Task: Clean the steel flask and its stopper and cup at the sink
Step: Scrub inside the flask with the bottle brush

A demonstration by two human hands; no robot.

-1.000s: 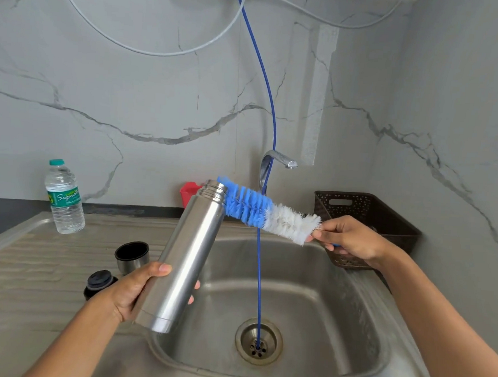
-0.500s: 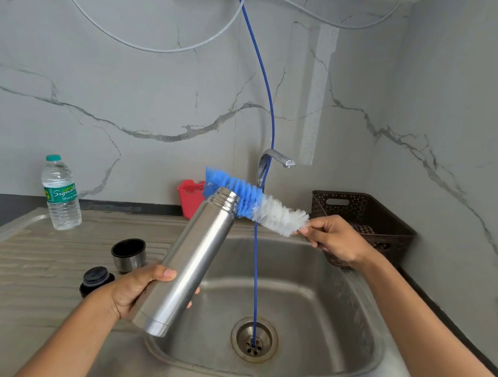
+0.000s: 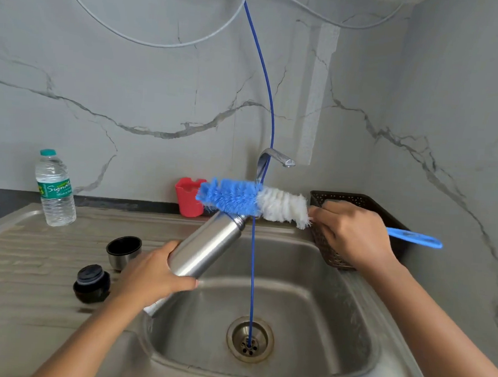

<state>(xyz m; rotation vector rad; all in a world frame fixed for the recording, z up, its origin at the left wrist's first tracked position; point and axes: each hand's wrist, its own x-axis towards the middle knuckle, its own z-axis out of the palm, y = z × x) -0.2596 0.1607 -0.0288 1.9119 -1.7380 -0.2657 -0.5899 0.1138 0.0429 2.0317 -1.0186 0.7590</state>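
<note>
The steel flask [image 3: 209, 250] is held over the left edge of the sink [image 3: 335, 324]. The left hand [image 3: 152, 278] is wrapped round its lower end. Its long axis tilts, base low and near, open mouth up and to the right, just under the blue bristles of the brush [image 3: 253, 200]. The right hand [image 3: 352, 235] grips the brush handle behind the white bristles, with the brush nearly level. The cup [image 3: 123, 252] and stopper [image 3: 91, 283] stand on the steel draining board, left of the flask. A water bottle [image 3: 56, 189], a red holder [image 3: 189, 197] and a dark basket [image 3: 366, 201] stand along the marble wall.
</note>
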